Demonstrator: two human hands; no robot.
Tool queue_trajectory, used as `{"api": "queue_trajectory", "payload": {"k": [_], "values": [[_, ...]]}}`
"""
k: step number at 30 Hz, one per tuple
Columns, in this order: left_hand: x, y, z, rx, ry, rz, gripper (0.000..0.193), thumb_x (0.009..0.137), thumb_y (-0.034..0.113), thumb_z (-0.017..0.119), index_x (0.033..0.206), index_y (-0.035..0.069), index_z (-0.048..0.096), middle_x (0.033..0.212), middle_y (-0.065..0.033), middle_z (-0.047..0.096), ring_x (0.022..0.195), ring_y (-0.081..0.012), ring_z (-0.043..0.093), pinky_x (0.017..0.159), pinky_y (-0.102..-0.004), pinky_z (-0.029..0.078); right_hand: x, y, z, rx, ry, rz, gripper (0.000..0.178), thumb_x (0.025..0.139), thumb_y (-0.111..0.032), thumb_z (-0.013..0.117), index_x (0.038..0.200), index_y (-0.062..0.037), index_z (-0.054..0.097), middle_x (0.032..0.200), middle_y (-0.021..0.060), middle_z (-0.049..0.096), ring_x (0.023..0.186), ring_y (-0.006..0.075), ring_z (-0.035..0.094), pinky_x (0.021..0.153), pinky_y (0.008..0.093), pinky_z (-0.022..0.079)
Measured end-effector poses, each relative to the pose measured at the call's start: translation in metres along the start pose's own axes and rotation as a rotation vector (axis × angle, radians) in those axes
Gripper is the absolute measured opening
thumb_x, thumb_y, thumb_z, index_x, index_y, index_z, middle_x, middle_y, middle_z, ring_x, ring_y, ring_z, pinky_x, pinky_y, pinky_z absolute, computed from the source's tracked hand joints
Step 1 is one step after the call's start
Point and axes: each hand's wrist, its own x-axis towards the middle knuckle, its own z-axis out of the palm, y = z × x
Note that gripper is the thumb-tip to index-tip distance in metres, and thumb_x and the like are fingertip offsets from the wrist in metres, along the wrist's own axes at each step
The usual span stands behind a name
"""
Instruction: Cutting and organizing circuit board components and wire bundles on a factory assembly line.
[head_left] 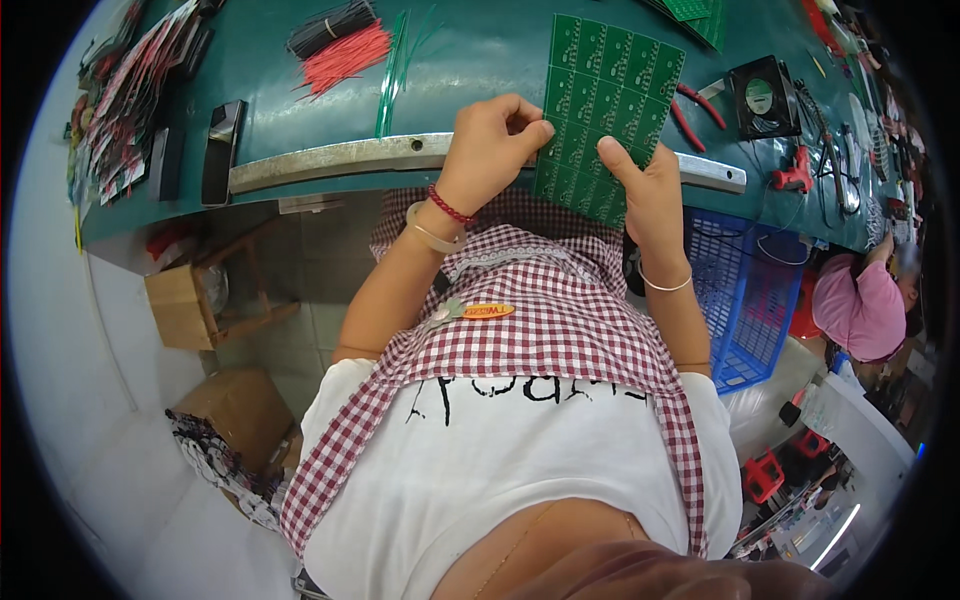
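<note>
Both hands pinch a green circuit board panel (608, 118) at upper centre: left hand (492, 140) on its left edge, right hand (645, 180) at its lower edge, steadying it over the bench edge (340, 160).

both hands raised, left hand (492, 142) and right hand (645, 180) pinching

The green circuit panel (608, 120) looks rigid and matt, dotted with small metal pads; the desk (480, 60) top is smooth, glossy green with a worn bare-metal edge strip (340, 158); the checked apron (560, 310) is soft woven cloth; the blue basket (745, 290) is plastic mesh.
</note>
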Motion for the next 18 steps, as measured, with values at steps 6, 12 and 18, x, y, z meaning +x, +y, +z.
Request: {"api": "queue_trajectory", "payload": {"k": [6,12,18], "values": [[0.005,-0.014,0.006,-0.13,0.028,0.083,0.013,0.08,0.007,0.065,0.082,-0.004,0.06,0.067,-0.0056,0.062,0.058,-0.01,0.059,0.053,-0.0231,0.047,-0.008,-0.005,0.003,-0.179,0.059,0.004,0.024,0.087,-0.013,0.062,0.104,0.0032,0.061,0.095,0.0053,0.065,0.08,0.0083,0.058,0.069,0.0234,0.048],[-0.001,-0.004,-0.008,-0.462,-0.399,0.055,0.017,0.084,0.015,0.067,0.083,0.003,0.055,0.08,-0.0005,0.059,0.071,-0.0098,0.057,0.067,-0.0245,0.047,0.001,-0.014,-0.025,0.327,-0.154,0.233,0.027,0.085,-0.011,0.063,0.107,0.004,0.058,0.099,0.0095,0.064,0.082,0.0144,0.062,0.074,0.0266,0.051],[0.002,-0.014,-0.006,-0.513,-0.447,0.01,0.017,0.081,0.012,0.069,0.082,0.002,0.056,0.076,-0.004,0.061,0.069,-0.0123,0.059,0.063,-0.0255,0.049,0.001,-0.001,-0.033,0.341,-0.17,0.275,0.032,0.085,-0.011,0.063,0.112,0.0039,0.055,0.104,0.0115,0.063,0.089,0.0165,0.062,0.079,0.0285,0.051]]}}
